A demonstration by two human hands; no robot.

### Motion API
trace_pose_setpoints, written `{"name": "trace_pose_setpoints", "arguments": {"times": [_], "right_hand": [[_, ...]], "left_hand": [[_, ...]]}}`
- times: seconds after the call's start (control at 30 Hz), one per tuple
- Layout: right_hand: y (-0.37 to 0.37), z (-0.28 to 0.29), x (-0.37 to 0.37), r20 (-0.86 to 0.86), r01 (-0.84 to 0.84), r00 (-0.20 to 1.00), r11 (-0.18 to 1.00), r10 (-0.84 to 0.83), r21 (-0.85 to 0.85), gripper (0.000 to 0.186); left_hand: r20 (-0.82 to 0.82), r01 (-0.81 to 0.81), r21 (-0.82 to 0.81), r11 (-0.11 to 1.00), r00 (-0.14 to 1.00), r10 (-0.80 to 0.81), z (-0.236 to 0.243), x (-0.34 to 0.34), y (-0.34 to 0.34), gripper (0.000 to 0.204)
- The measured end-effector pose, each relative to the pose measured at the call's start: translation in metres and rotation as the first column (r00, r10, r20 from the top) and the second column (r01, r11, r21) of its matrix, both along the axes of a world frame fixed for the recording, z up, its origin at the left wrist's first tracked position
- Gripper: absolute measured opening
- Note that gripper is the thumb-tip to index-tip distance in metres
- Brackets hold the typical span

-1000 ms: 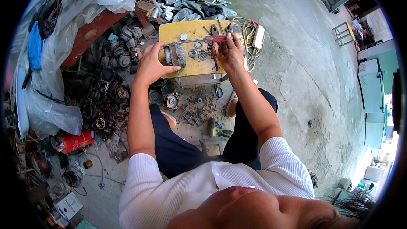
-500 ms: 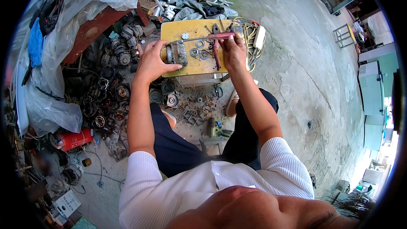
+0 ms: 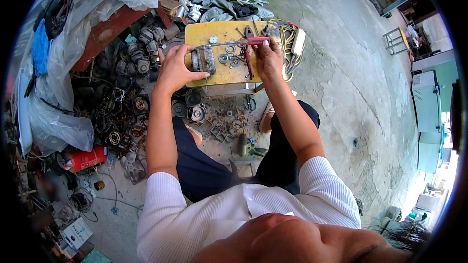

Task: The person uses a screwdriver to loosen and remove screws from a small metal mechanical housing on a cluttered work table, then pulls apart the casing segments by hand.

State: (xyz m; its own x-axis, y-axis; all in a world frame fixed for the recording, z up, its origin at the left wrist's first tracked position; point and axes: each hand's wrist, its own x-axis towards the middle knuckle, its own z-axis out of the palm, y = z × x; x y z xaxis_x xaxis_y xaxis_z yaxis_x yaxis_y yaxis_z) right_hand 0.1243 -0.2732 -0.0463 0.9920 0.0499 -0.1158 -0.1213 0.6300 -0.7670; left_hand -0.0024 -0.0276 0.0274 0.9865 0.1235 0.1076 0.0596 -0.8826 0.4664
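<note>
1. The metal cylinder (image 3: 206, 62) is placed at the left end of the yellow table (image 3: 226, 79) and is grasped by the left hand (image 3: 171, 74), with the thumb set on its near side. The handle of a screwdriver (image 3: 254, 41) is gripped by the right hand (image 3: 271, 63); its shaft is pointed left, toward the cylinder's far end. Whether the tip is seated there cannot be told.
2. The left fingers could be jabbed if the tip were to skid off the metal, since they are held close to it.
3. The cylinder could be rolled or pushed off the table's left edge if the left hand's hold were loosened under sideways force.
4. The metal rings (image 3: 224, 59) and the white disc (image 3: 213, 40) could be knocked away by a sudden sweep of the shaft, as they are laid near it.
5. On the table, red-handled pliers (image 3: 248, 62) are set beside the rings; a cable (image 3: 288, 64) and a white power strip (image 3: 298, 43) are gathered at the right end.
6. Below, a drill (image 3: 246, 147) is rested on the concrete floor (image 3: 351, 92). The left side is crowded with a heap of metal parts (image 3: 142, 65) and plastic sheeting (image 3: 63, 122); a pale green cabinet (image 3: 428, 101) is seen at right.
</note>
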Motion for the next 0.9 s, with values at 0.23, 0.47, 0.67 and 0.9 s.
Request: {"name": "trace_pose_setpoints", "arguments": {"times": [0.23, 0.47, 0.67, 0.9], "right_hand": [[0.006, 0.038, -0.02, -0.105, -0.058, 0.993, 0.998, 0.061, 0.035, 0.033], [0.004, 0.028, -0.012, -0.063, -0.051, 0.996, 0.997, 0.055, 0.055, 0.038], [0.003, 0.008, 0.0, 0.0, 0.002, 1.0, 0.998, -0.002, 0.062, 0.04], [0.007, 0.03, -0.013, -0.021, -0.02, 1.0, 0.999, 0.021, 0.035, 0.043]], "left_hand": [[0.0, -0.004, 0.006, 1.0, 1.0, 0.004, -0.004, -0.001, 0.003, 0.088], [0.002, 0.009, -0.01, 1.0, 1.0, -0.009, 0.001, -0.002, 0.0, 0.087], [0.043, 0.014, -0.004, 1.0, 0.999, -0.013, -0.003, -0.001, 0.0, 0.086], [0.031, 0.012, 0.0, 1.0, 0.999, -0.012, -0.001, -0.003, 0.0, 0.085]]}}
